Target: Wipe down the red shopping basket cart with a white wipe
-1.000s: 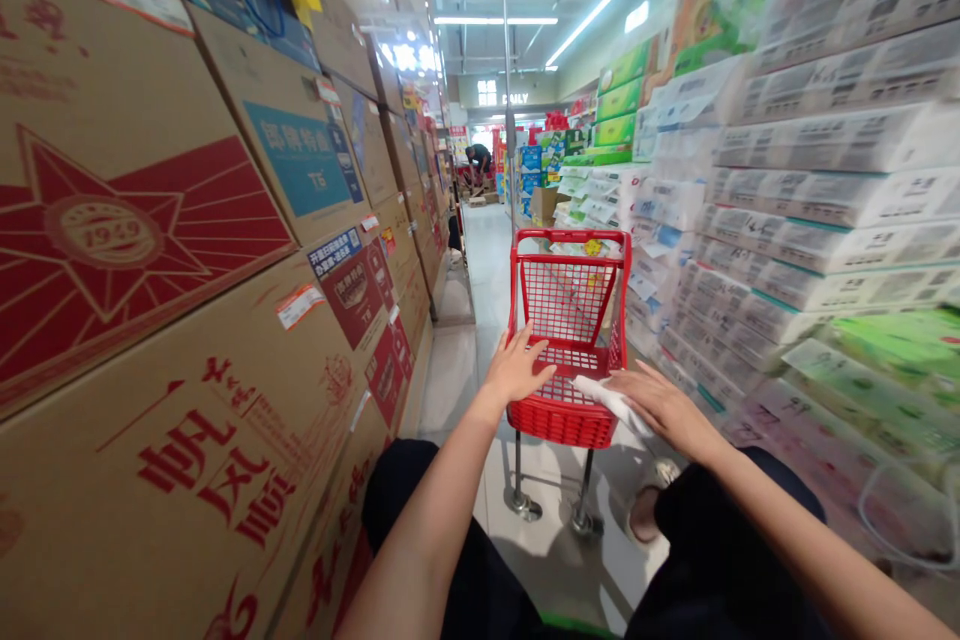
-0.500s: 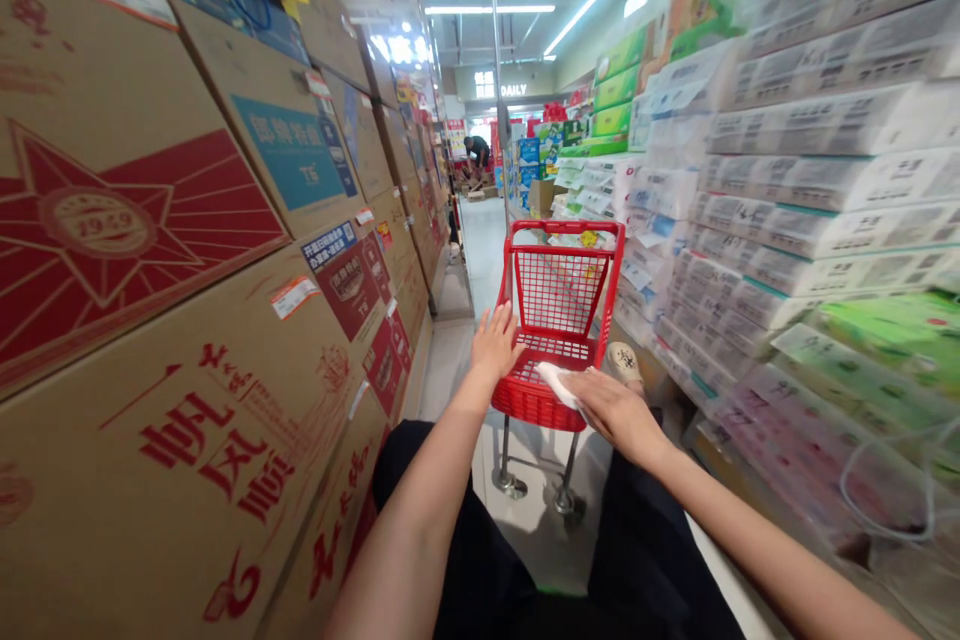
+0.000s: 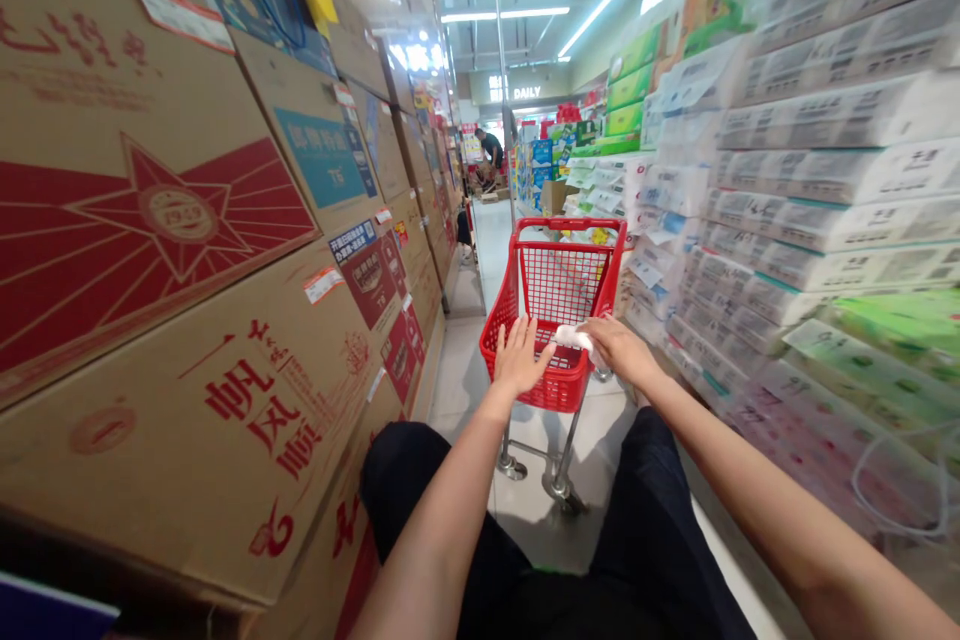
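A red plastic shopping cart (image 3: 559, 390) on metal legs with casters stands between my knees in the aisle. My left hand (image 3: 520, 357) has its fingers spread and lies at the near left rim of the basket; whether its palm presses on the rim is hidden. In my right hand (image 3: 616, 348) is a crumpled white cloth (image 3: 574, 337), gripped by the fingers over the basket's near right edge. The cart's mesh back panel (image 3: 564, 280) rises on the far side under a red handle (image 3: 574, 223).
Stacked cardboard cartons (image 3: 180, 320) wall the left side. Plastic-wrapped paper packs (image 3: 825, 180) are piled along the right. A thin metal pole (image 3: 498, 20) stands ahead. Farther down the aisle a person (image 3: 491, 150) bends over.
My right hand has moved the cloth up and slightly right at the basket's near edge. My left hand has shifted right and a little down. The cart has turned slightly.
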### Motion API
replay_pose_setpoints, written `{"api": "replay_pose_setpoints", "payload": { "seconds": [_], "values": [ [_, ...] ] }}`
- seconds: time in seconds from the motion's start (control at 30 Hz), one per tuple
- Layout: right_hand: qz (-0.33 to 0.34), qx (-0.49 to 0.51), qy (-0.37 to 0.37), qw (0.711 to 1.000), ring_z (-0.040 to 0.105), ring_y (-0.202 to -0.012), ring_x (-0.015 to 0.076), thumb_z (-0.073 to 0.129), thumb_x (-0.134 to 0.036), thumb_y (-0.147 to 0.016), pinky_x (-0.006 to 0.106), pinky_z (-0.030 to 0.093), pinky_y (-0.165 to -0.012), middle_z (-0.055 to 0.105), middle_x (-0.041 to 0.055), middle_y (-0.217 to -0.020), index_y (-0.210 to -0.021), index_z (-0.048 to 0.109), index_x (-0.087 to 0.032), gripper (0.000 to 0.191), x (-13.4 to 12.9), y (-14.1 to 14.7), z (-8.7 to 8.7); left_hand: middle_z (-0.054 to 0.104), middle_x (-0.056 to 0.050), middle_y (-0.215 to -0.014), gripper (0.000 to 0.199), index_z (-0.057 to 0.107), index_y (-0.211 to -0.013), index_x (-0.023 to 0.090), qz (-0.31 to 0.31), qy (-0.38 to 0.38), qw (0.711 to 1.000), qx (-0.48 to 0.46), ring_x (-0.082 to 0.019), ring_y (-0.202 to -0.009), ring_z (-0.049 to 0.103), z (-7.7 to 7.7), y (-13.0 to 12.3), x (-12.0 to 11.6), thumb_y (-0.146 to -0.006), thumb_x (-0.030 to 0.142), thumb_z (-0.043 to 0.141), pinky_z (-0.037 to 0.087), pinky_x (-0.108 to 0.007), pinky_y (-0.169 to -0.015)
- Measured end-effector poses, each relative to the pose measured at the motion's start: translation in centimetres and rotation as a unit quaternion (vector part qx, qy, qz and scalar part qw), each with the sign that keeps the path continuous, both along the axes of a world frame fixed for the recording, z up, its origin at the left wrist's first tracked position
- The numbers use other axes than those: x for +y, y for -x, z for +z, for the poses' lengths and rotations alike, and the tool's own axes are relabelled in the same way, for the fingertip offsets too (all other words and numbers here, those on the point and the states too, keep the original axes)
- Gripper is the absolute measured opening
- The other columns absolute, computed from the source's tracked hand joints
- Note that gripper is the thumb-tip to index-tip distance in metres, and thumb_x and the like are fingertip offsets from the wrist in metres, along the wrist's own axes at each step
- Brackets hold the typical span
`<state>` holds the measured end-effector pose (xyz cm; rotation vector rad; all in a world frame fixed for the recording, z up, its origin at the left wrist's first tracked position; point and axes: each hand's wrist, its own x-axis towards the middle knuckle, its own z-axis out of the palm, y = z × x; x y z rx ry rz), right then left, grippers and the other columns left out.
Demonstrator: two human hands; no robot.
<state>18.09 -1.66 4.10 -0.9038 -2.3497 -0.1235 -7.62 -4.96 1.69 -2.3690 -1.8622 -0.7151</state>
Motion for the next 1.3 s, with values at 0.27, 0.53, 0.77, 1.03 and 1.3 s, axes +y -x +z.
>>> {"api": "replay_pose_setpoints", "payload": {
  "seconds": [0.27, 0.53, 0.77, 1.03, 1.3],
  "values": [
    [0.084, 0.02, -0.009, 0.996, 0.064, -0.125, 0.0227, 0.044, -0.024, -0.104, 0.048, 0.046, -0.117, 0.07, 0.0083, -0.132, -0.134, 0.064, -0.023, 0.037, -6.5, 3.2, -1.8, 0.023, -0.003, -0.171, 0.07, 0.019, -0.165, 0.027, -0.007, -0.026, 1.0, 0.012, -0.021, -0.16, 0.012, 0.2, 1.0, -0.6, -0.105, 0.063, 0.024, -0.001, -0.052, -0.131],
    [0.048, 0.006, 0.005, 0.999, 0.063, -0.125, 0.0245, 0.044, -0.027, -0.103, 0.054, 0.043, -0.117, 0.072, 0.0071, -0.127, -0.131, 0.066, -0.026, 0.036, -1.0, -0.7, 0.8, 0.02, -0.001, -0.172, 0.069, 0.021, -0.164, 0.032, -0.037, -0.059, 0.997, 0.044, -0.021, -0.16, 0.013, 0.1, 0.1, -2.2, -0.105, 0.065, 0.031, 0.002, -0.053, -0.131],
    [0.066, -0.01, 0.004, 0.998, 0.068, -0.109, 0.0234, 0.041, -0.023, -0.103, 0.048, 0.049, -0.111, 0.074, 0.0089, -0.109, -0.114, 0.069, -0.023, 0.03, -2.8, 3.0, -0.2, 0.017, -0.001, -0.172, 0.07, 0.02, -0.165, 0.032, -0.037, -0.072, 0.996, 0.048, -0.022, -0.16, 0.011, 0.5, 1.3, -1.9, -0.104, 0.063, 0.036, 0.002, -0.052, -0.131],
    [0.141, -0.028, 0.018, 0.989, 0.066, -0.112, 0.023, 0.042, -0.031, -0.106, 0.043, 0.053, -0.105, 0.073, 0.0088, -0.116, -0.121, 0.067, -0.024, 0.03, -4.8, 5.9, -0.3, 0.015, 0.001, -0.173, 0.063, 0.015, -0.165, 0.034, -0.026, -0.071, 0.995, 0.066, -0.02, -0.16, 0.008, 0.8, 5.4, -2.0, -0.108, 0.053, 0.032, -0.003, -0.053, -0.13],
    [0.071, -0.005, 0.016, 0.997, 0.067, -0.11, 0.0227, 0.042, -0.031, -0.104, 0.051, 0.043, -0.116, 0.073, 0.0073, -0.114, -0.119, 0.068, -0.024, 0.03, 1.2, 4.7, 1.1, 0.013, 0.001, -0.173, 0.06, 0.016, -0.164, 0.039, 0.007, -0.045, 0.997, 0.069, -0.023, -0.16, 0.009, 0.6, 7.2, -0.9, -0.108, 0.052, 0.034, -0.007, -0.062, -0.126]
  ]
}}
